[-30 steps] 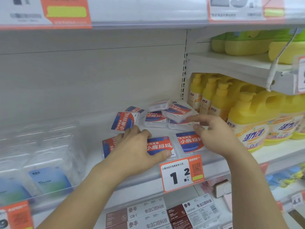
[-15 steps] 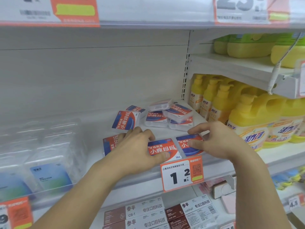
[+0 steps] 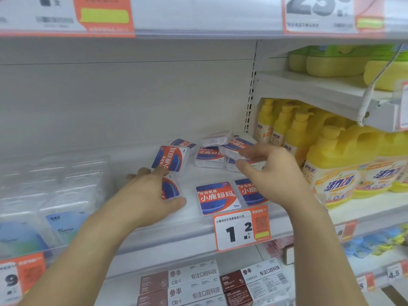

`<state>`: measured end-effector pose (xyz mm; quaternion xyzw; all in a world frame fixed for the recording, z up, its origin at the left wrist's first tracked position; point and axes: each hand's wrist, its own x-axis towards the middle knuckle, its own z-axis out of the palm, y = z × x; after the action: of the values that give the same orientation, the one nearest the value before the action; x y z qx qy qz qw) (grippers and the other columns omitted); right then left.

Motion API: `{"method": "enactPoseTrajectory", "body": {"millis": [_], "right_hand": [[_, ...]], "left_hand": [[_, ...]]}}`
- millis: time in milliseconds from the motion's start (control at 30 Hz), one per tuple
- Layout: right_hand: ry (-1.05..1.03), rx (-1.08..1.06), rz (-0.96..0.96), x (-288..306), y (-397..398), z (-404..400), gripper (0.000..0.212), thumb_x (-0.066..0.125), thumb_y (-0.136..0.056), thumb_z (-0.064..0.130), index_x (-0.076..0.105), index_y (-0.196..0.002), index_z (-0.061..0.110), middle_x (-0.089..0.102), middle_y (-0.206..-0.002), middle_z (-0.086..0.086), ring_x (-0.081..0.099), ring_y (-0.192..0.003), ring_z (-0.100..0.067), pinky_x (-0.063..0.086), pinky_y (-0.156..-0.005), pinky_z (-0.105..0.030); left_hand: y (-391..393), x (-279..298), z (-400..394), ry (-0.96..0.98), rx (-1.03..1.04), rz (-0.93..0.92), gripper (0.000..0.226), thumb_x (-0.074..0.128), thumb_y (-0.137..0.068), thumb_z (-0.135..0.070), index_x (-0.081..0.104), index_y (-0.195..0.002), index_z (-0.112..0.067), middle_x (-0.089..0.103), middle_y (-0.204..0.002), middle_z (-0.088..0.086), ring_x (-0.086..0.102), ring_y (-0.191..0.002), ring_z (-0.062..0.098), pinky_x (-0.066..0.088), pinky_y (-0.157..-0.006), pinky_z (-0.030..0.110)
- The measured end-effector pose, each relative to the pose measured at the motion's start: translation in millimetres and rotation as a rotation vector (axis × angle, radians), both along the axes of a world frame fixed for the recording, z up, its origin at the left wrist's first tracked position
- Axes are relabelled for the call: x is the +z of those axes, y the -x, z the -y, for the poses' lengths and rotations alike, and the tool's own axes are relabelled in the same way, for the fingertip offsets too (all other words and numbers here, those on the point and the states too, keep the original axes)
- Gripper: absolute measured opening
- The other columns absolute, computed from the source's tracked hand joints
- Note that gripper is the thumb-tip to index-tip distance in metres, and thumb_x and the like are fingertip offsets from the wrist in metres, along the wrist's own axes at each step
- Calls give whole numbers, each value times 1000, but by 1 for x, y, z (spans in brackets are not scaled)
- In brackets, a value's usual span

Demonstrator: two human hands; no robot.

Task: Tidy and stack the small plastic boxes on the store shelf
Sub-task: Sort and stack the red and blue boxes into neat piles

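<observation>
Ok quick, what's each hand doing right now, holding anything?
Left hand: open, fingers spread flat over a front-row box, not gripping.
Right hand: fingers curled at the jumbled boxes at the back; whether it grips one cannot be told.

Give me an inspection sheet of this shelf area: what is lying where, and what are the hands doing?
Surface: white store shelf, price tag reading 1.2 clipped to its front edge.
Job's things: front row boxes lie flat, labels up; back pile is jumbled, boxes overlapping at angles; one tilted box leans behind the left hand.
Clutter: clear blister packs at left.
Hands: left hand rests flat on a front box, partly covering it; right hand reaches into the back pile, fingers spread; whether it grips a box is unclear.
Cables: white cord hangs at upper right.
Surroundings: yellow detergent bottles at right; boxed goods on the shelf below.
</observation>
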<state>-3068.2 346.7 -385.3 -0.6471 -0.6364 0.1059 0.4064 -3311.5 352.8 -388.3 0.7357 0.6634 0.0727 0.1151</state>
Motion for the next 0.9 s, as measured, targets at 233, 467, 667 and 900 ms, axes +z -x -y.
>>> {"method": "enactPoseTrajectory", "body": {"millis": [233, 467, 667, 900], "right_hand": [[-57, 94, -84, 2, 16, -3, 17, 67, -89, 31, 72, -105, 25, 67, -95, 19, 59, -86, 9, 43, -68, -7], [98, 278, -418, 8, 25, 2, 43, 68, -85, 47, 60, -121, 26, 70, -107, 8, 70, -85, -2, 57, -67, -19], [-5, 61, -354, -1, 9, -3, 48, 68, -86, 20, 46, -127, 33, 61, -103, 21, 65, -84, 6, 56, -66, -17], [12, -105, -356, -4, -12, -3, 40, 80, -74, 25, 51, -101, 23, 65, -88, 11, 64, -72, -1, 46, -48, -14]], "left_hand": [[-3, -7, -5, -220, 150, 135, 88, 82, -51, -62, 53, -123, -21, 49, -107, 1, 53, -102, 22, 48, -82, 30], [-38, 5, 0, -305, -93, 579, 70, 73, -38, -75, 61, -99, -41, 54, -111, -11, 58, -99, 5, 50, -85, 24], [-52, 7, -30, -228, -190, 488, 72, 55, -87, -57, 33, -147, -25, 37, -143, -2, 37, -134, 16, 33, -105, 25], [-34, -14, -91, -132, 290, 298, 96, 73, -76, -39, 12, -150, -30, 33, -144, 17, 39, -130, 37, 42, -103, 49]]}}
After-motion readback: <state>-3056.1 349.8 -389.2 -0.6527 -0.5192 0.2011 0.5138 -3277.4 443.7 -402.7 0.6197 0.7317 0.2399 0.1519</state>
